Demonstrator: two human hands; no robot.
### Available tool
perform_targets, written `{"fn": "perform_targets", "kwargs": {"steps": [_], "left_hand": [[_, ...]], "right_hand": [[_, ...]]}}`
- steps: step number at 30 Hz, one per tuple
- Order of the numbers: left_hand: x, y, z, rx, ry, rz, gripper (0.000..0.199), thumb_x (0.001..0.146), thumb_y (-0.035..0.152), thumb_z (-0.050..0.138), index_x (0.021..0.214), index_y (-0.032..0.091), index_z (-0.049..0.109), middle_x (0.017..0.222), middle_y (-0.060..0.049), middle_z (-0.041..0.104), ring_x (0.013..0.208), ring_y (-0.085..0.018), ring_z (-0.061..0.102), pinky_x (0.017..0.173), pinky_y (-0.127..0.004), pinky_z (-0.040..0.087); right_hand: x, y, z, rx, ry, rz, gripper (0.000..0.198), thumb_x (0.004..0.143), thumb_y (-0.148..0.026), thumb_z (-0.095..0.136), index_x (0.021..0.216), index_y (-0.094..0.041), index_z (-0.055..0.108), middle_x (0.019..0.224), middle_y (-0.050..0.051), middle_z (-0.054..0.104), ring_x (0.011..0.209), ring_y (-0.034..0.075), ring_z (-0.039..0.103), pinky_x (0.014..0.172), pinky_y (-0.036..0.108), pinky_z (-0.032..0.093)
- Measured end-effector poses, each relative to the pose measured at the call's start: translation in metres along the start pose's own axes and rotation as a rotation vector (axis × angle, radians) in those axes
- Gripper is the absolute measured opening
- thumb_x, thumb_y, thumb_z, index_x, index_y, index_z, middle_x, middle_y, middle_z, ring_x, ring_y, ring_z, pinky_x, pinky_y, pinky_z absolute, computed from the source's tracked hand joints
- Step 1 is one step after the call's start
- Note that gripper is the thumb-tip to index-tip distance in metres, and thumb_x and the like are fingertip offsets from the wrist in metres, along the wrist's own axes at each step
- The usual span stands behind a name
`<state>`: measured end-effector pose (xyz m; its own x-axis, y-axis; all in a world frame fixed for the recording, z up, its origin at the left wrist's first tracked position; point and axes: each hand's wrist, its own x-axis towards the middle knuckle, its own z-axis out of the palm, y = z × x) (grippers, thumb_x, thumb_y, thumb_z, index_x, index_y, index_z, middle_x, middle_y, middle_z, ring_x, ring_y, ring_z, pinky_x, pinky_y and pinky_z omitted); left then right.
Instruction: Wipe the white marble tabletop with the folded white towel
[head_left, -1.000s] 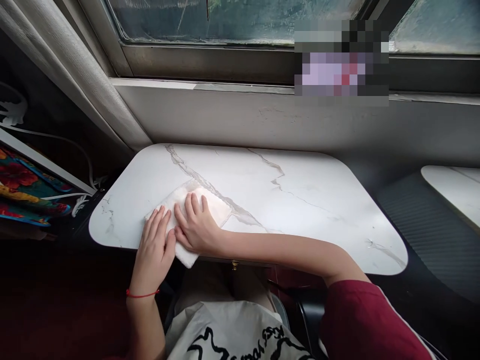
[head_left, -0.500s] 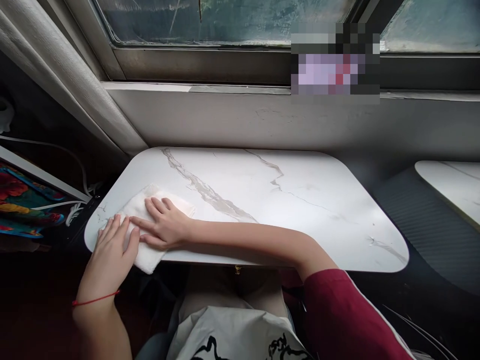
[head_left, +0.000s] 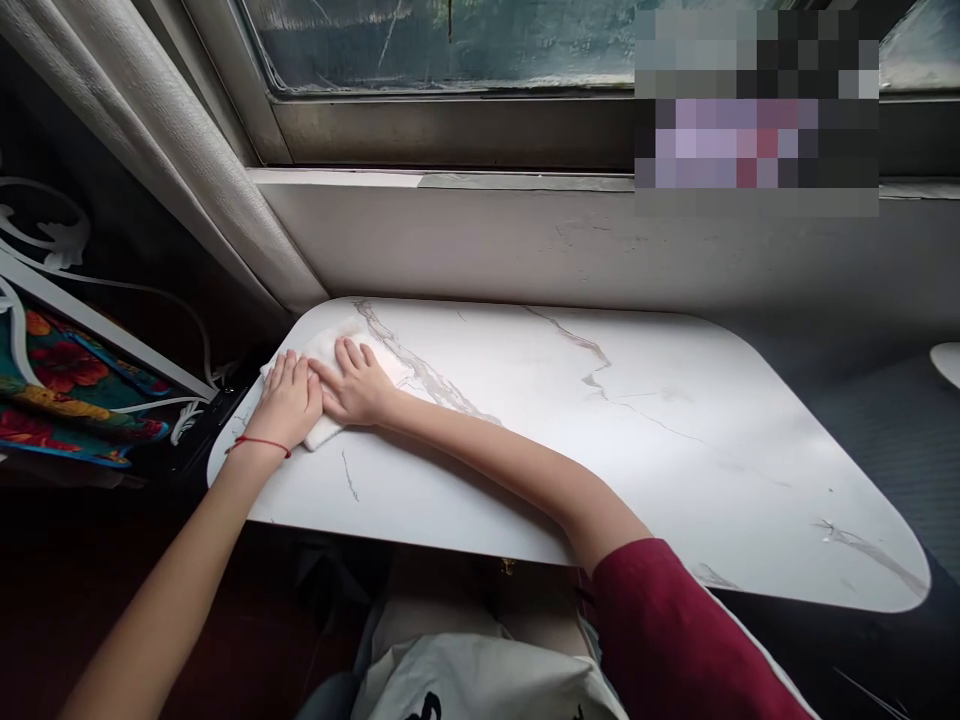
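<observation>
A folded white cloth (head_left: 322, 348) lies on the left part of a white marble-patterned tabletop (head_left: 675, 450). My left hand (head_left: 285, 400) rests flat on the cloth's left side, fingers stretched out, a red string (head_left: 259, 441) around the wrist. On the right part of the cloth, my right hand (head_left: 358, 385) is pressed down with its fingers spread. The two hands almost touch, and they cover much of the cloth. My right forearm crosses above the table from the right.
Behind the table stand a pale wall (head_left: 480, 235) and a window frame (head_left: 450, 135). A light curtain (head_left: 172, 150) hangs at the left. Beside it are a white metal frame (head_left: 112, 325), cables and a colourful flowered fabric (head_left: 67, 385). Another white tabletop's edge (head_left: 949, 362) shows at right.
Both hands and the cloth have moved across the tabletop, away from the front edge toward the back left. The camera view has also shifted slightly.
</observation>
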<state>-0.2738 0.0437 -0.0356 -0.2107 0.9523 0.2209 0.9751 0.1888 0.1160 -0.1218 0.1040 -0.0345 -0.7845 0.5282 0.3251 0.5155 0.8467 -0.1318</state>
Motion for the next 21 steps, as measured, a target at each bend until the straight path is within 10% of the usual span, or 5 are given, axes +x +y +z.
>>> {"fn": "perform_targets", "kwargs": {"steps": [8,21], "left_hand": [[0.087,0.016,0.001,0.1,-0.219,-0.023,0.067,0.099,0.03,0.021,0.151,-0.008,0.038,0.166,-0.028,0.027,0.158,-0.035,0.022,0.128,-0.053,0.022],[0.139,0.025,0.027,0.016,-0.066,0.083,0.067,0.099,0.031,0.02,0.153,-0.004,0.038,0.166,-0.024,0.031,0.158,-0.033,0.025,0.127,-0.053,0.022]], "right_hand": [[0.04,0.048,0.006,-0.052,-0.049,0.095,0.059,0.106,-0.037,0.041,0.159,-0.014,0.038,0.165,0.025,0.032,0.154,0.04,0.029,0.122,0.057,0.022],[0.068,0.097,0.018,-0.012,0.041,0.179,0.056,0.105,-0.036,0.042,0.158,-0.018,0.042,0.16,0.022,0.04,0.151,0.038,0.032,0.121,0.057,0.024]]}}
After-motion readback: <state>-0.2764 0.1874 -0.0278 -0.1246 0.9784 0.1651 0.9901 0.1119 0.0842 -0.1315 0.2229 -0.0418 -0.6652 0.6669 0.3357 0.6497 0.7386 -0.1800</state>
